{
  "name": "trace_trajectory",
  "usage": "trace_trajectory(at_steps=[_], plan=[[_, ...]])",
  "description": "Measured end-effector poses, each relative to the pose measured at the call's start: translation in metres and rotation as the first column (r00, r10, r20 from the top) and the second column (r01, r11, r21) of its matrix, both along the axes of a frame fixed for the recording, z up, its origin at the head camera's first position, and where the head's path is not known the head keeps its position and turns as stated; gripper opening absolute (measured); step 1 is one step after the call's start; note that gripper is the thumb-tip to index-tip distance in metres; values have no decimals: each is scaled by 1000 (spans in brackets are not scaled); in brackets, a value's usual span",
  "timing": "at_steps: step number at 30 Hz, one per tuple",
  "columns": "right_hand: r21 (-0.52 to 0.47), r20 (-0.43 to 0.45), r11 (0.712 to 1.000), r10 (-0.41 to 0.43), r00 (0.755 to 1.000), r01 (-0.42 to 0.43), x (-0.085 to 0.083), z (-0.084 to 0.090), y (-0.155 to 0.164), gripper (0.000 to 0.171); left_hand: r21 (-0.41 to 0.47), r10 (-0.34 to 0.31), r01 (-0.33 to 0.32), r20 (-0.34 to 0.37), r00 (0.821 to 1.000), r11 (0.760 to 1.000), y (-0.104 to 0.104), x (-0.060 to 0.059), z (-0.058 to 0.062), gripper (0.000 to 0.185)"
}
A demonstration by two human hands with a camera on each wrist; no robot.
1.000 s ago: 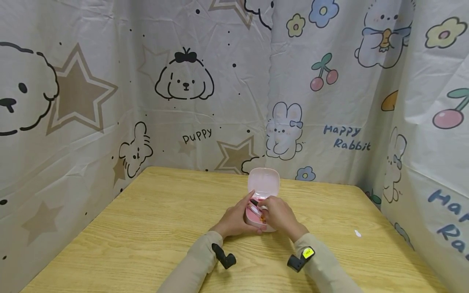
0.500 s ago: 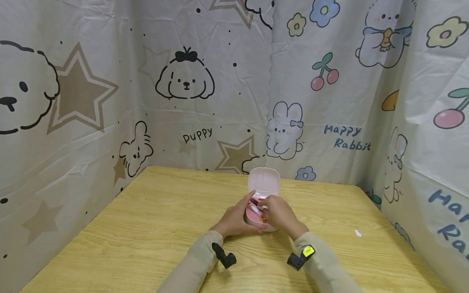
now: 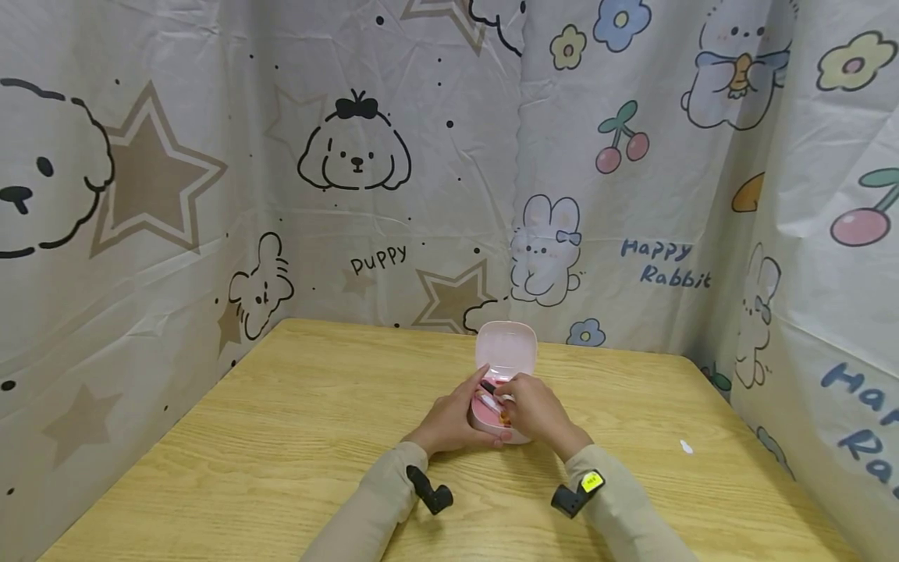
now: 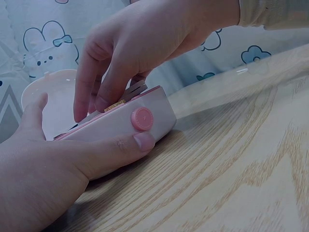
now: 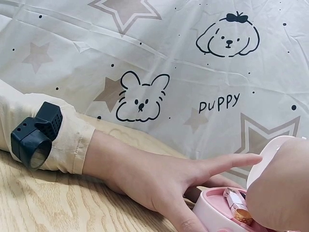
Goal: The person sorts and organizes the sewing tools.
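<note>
A small pale-pink box (image 3: 521, 439) sits in front of me, its lid (image 3: 506, 347) standing up at the back. My left hand (image 3: 449, 417) grips it from the left, thumb along the front beside a round pink button (image 4: 142, 119). My right hand (image 3: 537, 410) reaches into the box from above with bent fingers. Under those fingertips lies a slim piece with a black end (image 3: 488, 386); I cannot tell whether they pinch it. A clear tube (image 5: 234, 198) with a gold band (image 5: 242, 215) lies inside on the pink lining. The right palm hides the box's right side.
A small white piece (image 3: 686, 447) lies on the wooden table (image 3: 316, 398) to the right. Printed curtains (image 3: 393, 218) stand behind the table and along both sides. A black camera is worn on each wrist.
Almost nothing differs: both hands stay at the box, and the right fingers remain inside it.
</note>
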State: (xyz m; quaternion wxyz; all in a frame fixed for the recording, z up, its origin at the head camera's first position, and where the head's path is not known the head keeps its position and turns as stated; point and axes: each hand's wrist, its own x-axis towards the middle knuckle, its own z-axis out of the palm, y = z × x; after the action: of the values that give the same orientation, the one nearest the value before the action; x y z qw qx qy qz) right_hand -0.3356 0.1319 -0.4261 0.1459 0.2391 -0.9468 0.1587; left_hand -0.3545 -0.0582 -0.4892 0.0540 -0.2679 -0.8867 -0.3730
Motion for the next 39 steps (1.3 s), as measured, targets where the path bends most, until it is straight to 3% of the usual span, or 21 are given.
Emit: trace_trajectory(at_steps=[26, 39], plan=[[-20, 65, 1000, -17, 998, 18, 0, 1, 0, 19, 5, -3, 3, -1, 1000, 1000, -1, 0, 0, 124], [-53, 50, 998, -24, 998, 26, 3, 4, 5, 27, 1, -1, 1, -12, 1000, 1000, 0, 0, 0, 127]])
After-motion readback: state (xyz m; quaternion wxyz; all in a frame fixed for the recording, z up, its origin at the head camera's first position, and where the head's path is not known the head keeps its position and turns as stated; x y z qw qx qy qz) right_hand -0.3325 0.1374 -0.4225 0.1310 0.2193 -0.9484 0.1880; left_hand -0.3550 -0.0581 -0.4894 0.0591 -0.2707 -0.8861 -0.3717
